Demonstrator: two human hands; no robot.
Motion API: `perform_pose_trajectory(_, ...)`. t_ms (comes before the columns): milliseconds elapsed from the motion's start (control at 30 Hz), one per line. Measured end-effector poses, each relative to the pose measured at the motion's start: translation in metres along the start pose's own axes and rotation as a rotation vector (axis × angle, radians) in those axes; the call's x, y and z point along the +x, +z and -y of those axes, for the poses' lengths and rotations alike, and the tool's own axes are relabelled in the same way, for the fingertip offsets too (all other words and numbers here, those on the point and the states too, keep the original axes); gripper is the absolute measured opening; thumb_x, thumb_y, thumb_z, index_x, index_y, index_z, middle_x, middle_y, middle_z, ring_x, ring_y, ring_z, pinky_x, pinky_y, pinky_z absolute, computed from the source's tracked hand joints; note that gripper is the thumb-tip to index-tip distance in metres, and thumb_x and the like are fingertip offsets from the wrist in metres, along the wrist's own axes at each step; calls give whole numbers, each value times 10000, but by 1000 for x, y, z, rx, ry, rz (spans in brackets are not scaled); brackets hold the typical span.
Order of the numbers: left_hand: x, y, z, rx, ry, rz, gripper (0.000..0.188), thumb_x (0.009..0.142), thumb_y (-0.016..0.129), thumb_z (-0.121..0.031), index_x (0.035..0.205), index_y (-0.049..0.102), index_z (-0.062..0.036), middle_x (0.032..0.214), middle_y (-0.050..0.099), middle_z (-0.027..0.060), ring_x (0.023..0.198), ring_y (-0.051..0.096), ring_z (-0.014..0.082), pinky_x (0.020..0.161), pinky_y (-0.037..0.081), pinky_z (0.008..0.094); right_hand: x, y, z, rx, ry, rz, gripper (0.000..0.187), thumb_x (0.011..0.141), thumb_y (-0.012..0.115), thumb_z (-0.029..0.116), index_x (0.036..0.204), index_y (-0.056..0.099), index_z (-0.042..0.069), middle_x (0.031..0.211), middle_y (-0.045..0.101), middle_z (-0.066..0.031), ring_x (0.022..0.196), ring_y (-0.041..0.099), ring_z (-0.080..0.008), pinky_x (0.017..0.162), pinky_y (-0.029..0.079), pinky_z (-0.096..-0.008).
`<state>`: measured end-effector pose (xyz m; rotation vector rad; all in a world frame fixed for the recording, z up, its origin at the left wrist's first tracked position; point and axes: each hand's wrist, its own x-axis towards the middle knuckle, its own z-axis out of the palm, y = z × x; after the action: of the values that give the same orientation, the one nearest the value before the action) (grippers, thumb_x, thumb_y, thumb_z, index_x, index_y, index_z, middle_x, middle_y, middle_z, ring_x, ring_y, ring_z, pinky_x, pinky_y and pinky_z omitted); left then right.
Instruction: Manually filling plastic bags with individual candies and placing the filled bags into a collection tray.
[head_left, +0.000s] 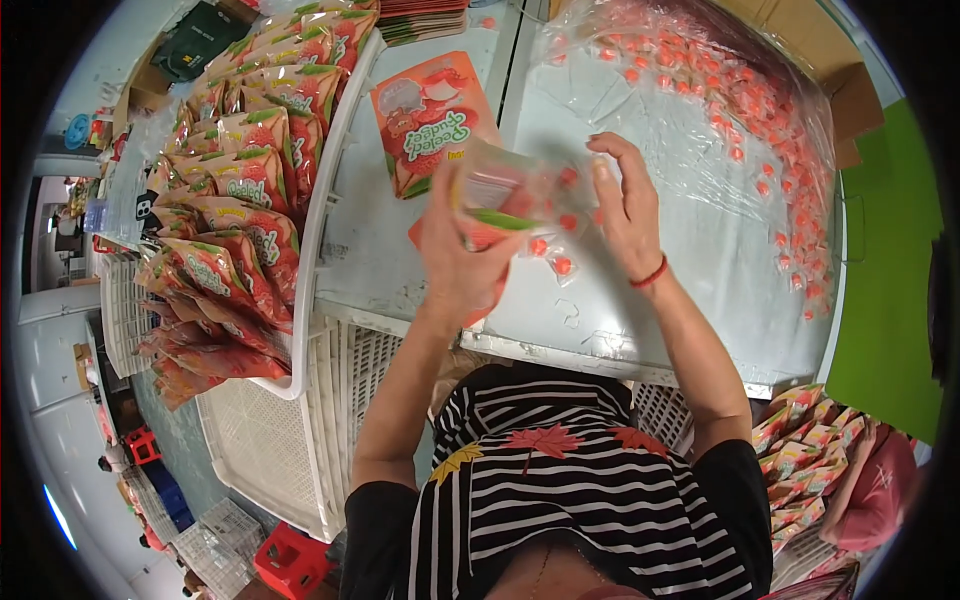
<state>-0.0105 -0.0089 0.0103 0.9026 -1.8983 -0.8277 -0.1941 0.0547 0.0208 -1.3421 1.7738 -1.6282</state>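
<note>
My left hand (457, 245) is closed around a red and green candy pouch (495, 228), tilted with its mouth facing right; motion blurs it. Small clear-wrapped candies with red centres (562, 265) sit around the pouch's mouth, some blurred, a few on the table just below. To their right is my right hand (628, 205), fingers apart, with no candy visible in it; a red cord circles its wrist. A flat red pouch (432, 122) lies on the table beyond my left hand.
Many wrapped candies (745, 110) lie on plastic sheeting along the table's far and right sides. At left, a white crate (312, 250) is piled with filled pouches (245, 180). Stacked flat pouches (420, 20) lie at the back. A person (875, 490) is at lower right beside more pouches.
</note>
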Motion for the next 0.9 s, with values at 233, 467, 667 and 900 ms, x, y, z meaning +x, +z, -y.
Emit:
perform_pose_trajectory(233, -10, -51, 26, 120, -89, -183, 991, 593, 879, -158, 1365, 279, 0, 1200, 511, 191, 1032, 555, 258, 889, 470, 353, -36, 48, -34, -818, -300, 260, 807, 652, 681, 636, 1306, 509, 196, 1410, 301, -235, 1273, 267, -475, 985, 199, -667)
perform_pose_trajectory(467, -24, -57, 36, 151, -55, -174, 977, 604, 875, -161, 1360, 284, 23, 1208, 507, 196, 1037, 552, 260, 887, 469, 357, -21, 63, -51, -850, -310, 256, 602, 722, 650, 524, 1194, 586, 155, 1334, 393, -189, 1207, 339, -428, 928, 284, -608)
perform_pose_trajectory(667, -25, -46, 33, 146, -13, -120, 966, 564, 879, -191, 1340, 339, 6, 1224, 511, 199, 1074, 545, 329, 904, 448, 397, -10, 56, -67, -772, -352, 164, 253, 731, 656, 216, 949, 623, 92, 1081, 570, -104, 891, 559, -286, 683, 466, -408)
perform_pose_trajectory(900, -11, -28, 27, 355, 138, -13, 946, 549, 862, -237, 1332, 369, -42, 1193, 515, 165, 1040, 498, 364, 911, 395, 446, 16, 41, -67, -250, 8, -94, 92, 812, 614, 140, 834, 616, 51, 677, 552, -33, 612, 532, -124, 545, 434, -291)
